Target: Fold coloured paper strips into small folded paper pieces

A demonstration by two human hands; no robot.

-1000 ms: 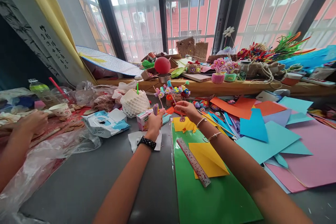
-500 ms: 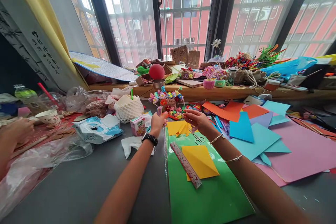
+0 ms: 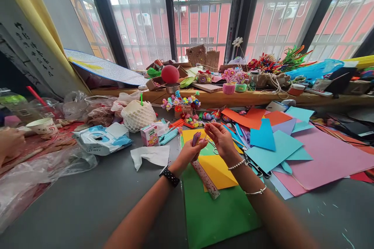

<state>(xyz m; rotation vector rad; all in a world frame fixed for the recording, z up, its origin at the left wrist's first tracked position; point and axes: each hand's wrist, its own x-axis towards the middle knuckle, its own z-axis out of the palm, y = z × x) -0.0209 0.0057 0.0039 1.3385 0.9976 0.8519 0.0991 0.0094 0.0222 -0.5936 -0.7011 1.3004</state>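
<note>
My left hand (image 3: 189,155), with a dark watch on its wrist, is closed round a small purple bundle of thin strips (image 3: 196,138) that stands up from the fist. Close beside it, my right hand (image 3: 221,140) has thumb and fingers pinched together; whatever is between them is too small to name. Both hands are above a green board (image 3: 216,220). Under them lie a yellow paper sheet (image 3: 218,173) and a patterned ruler (image 3: 207,182). Small scissors (image 3: 215,151) are mostly hidden behind the right hand.
Coloured paper sheets (image 3: 273,146) spread out at right, with dark-handled scissors (image 3: 255,166) by them. At left are a tissue (image 3: 150,156), a wipes pack (image 3: 102,140), a small pink box (image 3: 149,135) and a netted coconut (image 3: 138,116). Another person's hand (image 3: 11,142) shows far left.
My hands have come nearer to each other and lower, toward me. The purple bundle has moved along in my left hand. The whole view has shifted a little.
</note>
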